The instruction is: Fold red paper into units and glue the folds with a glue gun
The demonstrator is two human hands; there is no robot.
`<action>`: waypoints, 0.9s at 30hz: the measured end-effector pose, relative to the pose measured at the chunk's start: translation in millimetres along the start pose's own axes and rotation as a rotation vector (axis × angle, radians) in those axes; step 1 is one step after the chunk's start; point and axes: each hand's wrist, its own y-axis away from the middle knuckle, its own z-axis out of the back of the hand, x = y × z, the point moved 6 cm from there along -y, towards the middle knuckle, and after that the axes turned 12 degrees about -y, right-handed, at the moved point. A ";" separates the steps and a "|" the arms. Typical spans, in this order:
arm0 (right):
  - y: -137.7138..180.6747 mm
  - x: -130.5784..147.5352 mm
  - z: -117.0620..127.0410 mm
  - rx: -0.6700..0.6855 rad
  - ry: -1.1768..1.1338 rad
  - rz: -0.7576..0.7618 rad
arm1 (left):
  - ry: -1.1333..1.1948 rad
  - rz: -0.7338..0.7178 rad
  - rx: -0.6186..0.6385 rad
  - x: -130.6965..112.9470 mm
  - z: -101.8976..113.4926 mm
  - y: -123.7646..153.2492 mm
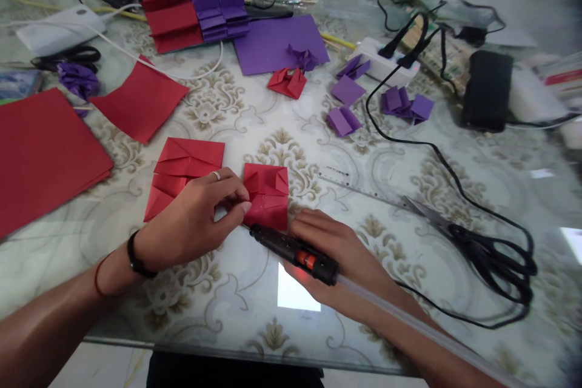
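Observation:
My right hand (327, 248) is wrapped round a black hot glue gun (291, 254) with a clear glue stick coming out of its back end. The gun's nozzle points left, by the lower left corner of a small folded red paper square (273, 200). On that square's left edge the thumb and fingertips of my left hand (200, 212) are pinched together, touching or holding the paper edge. Beneath and behind the left hand lies a larger folded red paper square (193, 157), partly covered by it.
Scissors (477, 242) and a clear ruler (359, 188) lie to the right, near the gun's black cord. Red sheets (45, 151) are stacked at left. Purple folded pieces (348, 91), a white power strip (382, 60) and a pleated red and purple panel (175, 12) stand farther back.

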 end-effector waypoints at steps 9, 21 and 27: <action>1.1 -1.0 3.9 -0.036 0.005 -0.067 | 0.002 -0.009 -0.013 -0.4 -0.1 0.1; 3.3 -10.6 16.6 -0.151 -0.004 -0.164 | 0.013 -0.005 -0.011 -1.7 0.9 0.0; 4.3 -7.3 37.9 -0.010 -0.098 -0.231 | -0.011 -0.026 -0.011 -2.5 1.1 -0.2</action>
